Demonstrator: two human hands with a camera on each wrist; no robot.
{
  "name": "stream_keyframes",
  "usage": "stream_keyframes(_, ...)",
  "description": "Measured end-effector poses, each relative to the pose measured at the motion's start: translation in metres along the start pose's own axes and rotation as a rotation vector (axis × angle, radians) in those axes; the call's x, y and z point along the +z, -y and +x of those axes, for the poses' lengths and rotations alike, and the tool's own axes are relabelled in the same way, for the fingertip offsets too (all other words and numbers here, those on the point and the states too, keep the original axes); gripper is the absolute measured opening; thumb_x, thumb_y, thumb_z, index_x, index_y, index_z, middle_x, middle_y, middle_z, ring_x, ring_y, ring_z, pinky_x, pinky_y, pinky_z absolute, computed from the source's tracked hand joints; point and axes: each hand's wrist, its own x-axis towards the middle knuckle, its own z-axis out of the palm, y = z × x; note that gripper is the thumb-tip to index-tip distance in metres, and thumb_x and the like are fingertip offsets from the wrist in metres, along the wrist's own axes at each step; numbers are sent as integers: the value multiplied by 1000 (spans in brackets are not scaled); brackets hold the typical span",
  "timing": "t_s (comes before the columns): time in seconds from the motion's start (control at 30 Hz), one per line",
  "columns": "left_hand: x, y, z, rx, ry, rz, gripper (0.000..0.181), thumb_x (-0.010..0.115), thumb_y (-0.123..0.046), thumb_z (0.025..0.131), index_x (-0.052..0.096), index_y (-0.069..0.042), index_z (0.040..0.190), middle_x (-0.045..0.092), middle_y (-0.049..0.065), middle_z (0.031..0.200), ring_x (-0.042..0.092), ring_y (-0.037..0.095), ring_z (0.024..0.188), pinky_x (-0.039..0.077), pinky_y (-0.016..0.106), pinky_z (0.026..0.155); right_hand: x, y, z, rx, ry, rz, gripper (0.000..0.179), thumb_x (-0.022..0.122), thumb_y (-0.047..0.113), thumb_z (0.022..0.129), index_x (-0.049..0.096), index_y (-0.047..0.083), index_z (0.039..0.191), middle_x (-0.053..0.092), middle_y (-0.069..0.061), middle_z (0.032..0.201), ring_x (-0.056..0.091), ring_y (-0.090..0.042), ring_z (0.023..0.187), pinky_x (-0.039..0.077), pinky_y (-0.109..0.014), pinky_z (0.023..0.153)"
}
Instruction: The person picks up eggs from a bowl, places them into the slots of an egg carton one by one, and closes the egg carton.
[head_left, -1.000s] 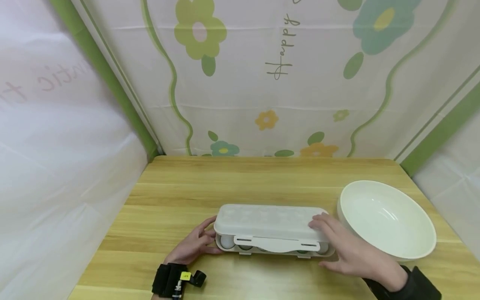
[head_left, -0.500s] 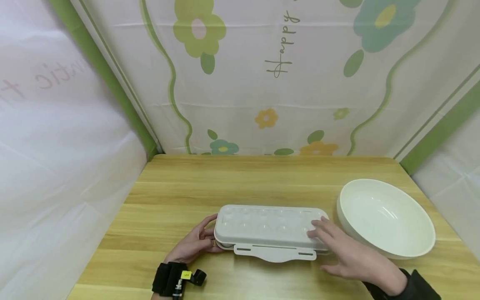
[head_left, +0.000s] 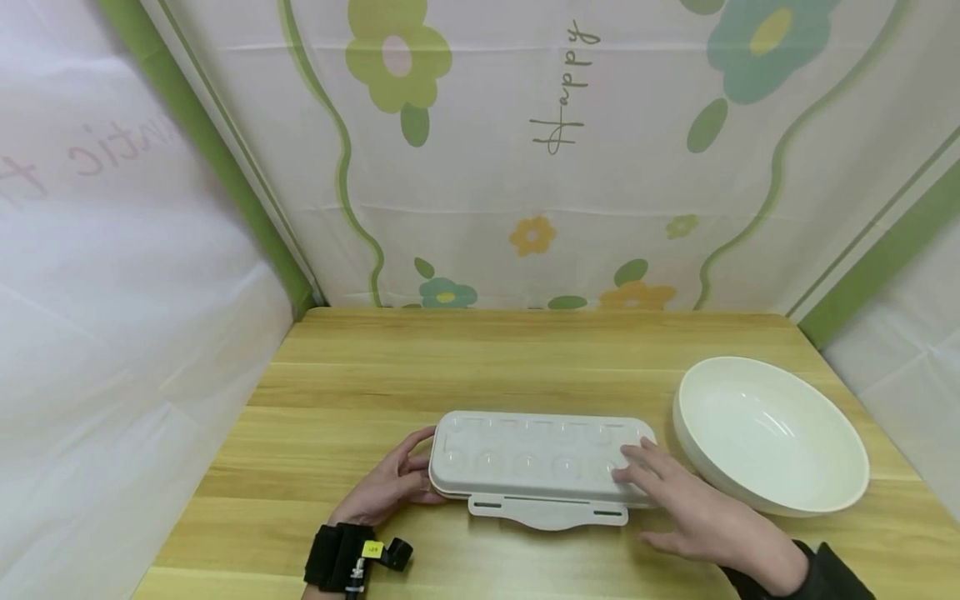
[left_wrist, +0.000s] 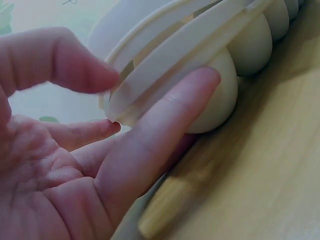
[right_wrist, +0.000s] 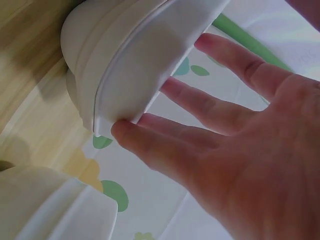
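A white lidded egg box [head_left: 540,457] sits on the table, its long front flap [head_left: 547,512] sticking out towards me. At its left end, my left hand [head_left: 390,483] holds the box. In the left wrist view the thumb [left_wrist: 160,135] lies against the rounded egg cups [left_wrist: 220,100], with the other fingers around the end. My right hand [head_left: 693,504] rests its spread fingertips on the right end of the lid [right_wrist: 145,65]; its thumb stands away from the box. The lid lies down over the tray, hiding what is inside.
To the right of the egg box stands a large cream bowl [head_left: 772,437], close to my right hand. The wooden table [head_left: 360,375] ends at a white flowered cloth [head_left: 465,183] behind, with more cloth at both sides.
The lid has come down over the egg box, hiding the round contents seen in its front gap before. The flap has dropped forward. My right fingers moved down with the lid; the left hand stayed.
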Motion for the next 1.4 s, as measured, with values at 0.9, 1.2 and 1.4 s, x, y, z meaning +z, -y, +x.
stream_keyframes(0.9,18,-6,7,-50,-168,125,65,58,-21,91,19,-13,143,46,33,125,60,34,96,56,46,76,12,5,6,-22,-212,-149,53,84,18,55,61,11,102,59,-13,111,55,-28,99,53,-44,76)
stream_keyframes(1.2,18,-22,5,-10,-153,436,71,58,-21,91,14,-27,145,28,22,116,50,31,98,54,43,76,17,7,9,101,-218,-140,44,83,21,59,63,14,98,59,-8,105,54,-22,98,53,-41,78)
stream_keyframes(1.4,23,-38,7,37,-95,779,55,54,-24,93,30,-29,142,14,23,138,26,42,123,41,53,87,17,3,8,113,-205,-116,43,83,21,57,65,17,96,57,-5,103,54,-22,94,53,-42,76)
